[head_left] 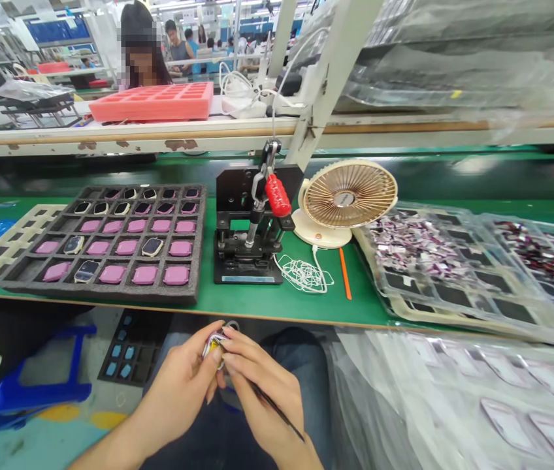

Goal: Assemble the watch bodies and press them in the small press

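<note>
Over my lap, below the green table's [257, 301] front edge, my left hand [183, 382] pinches a small white-rimmed part [213, 342] with a ring at its top. My right hand [262, 391] is closed too: its fingertips press on the same part, and a thin dark tool [277, 410] lies across its palm. Straight ahead on the table stands a black press jig [250, 228] with a red-handled lever [277, 194]. Left of it a black foam tray [110, 238] holds several pink and dark-faced small parts.
A beige desk fan [348, 196], a coiled white cable [304, 273] and an orange pen [345, 273] lie right of the jig. Clear plastic trays [473, 267] fill the right side. A blue stool [27, 385] and a floor tray [127, 346] sit left. People work behind the red tray [154, 101].
</note>
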### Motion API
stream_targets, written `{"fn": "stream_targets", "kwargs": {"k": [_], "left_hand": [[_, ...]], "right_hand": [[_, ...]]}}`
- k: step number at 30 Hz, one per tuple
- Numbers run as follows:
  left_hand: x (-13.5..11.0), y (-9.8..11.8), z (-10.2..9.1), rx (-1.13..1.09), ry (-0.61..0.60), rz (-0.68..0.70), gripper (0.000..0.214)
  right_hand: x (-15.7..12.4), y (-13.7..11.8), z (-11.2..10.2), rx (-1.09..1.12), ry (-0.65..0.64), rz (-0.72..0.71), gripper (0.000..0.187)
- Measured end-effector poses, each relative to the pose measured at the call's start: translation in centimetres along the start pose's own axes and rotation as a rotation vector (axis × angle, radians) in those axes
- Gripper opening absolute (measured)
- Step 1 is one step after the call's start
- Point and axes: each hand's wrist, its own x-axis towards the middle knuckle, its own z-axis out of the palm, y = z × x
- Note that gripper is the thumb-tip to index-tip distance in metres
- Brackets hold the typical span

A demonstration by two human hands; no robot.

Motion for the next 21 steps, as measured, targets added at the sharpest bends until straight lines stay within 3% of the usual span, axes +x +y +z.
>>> {"fn": "stream_targets", "kwargs": {"k": [21], "left_hand": [[-0.01,0.10,-0.26,0.031,-0.024,-0.015,0.059]], "right_hand": [[-0.44,-0.16,-0.08,-0.023,-0.031,0.034,0.046]]}}
